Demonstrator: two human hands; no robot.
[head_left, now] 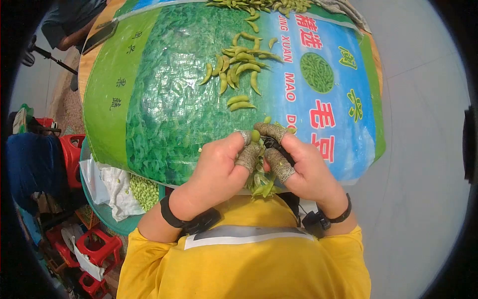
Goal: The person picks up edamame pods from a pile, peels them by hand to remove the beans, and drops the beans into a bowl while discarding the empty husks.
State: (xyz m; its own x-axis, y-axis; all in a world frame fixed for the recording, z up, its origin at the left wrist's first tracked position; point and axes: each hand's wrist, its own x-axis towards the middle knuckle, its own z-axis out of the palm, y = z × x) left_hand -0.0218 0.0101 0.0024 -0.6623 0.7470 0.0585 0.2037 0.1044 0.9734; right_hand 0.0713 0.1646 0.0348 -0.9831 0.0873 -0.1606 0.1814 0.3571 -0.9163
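Observation:
My left hand (221,167) and my right hand (298,164) meet at the near edge of a round table covered by a green and blue printed sack (164,114). Grey knitted finger cots cover several fingertips. Together both hands pinch a green edamame pod (255,135), and a small dark tool (274,144) sits in my right fingers. Empty pod shells (262,185) hang just below the hands. A loose scatter of edamame pods (239,67) lies on the sack beyond the hands, and a bigger heap (259,6) rests at the far edge.
At lower left a teal basin (102,209) holds a white cloth and shelled green beans (143,192). Red plastic stools (94,246) stand on the floor to the left. Another person sits at the far left edge, and a phone (99,36) lies near them.

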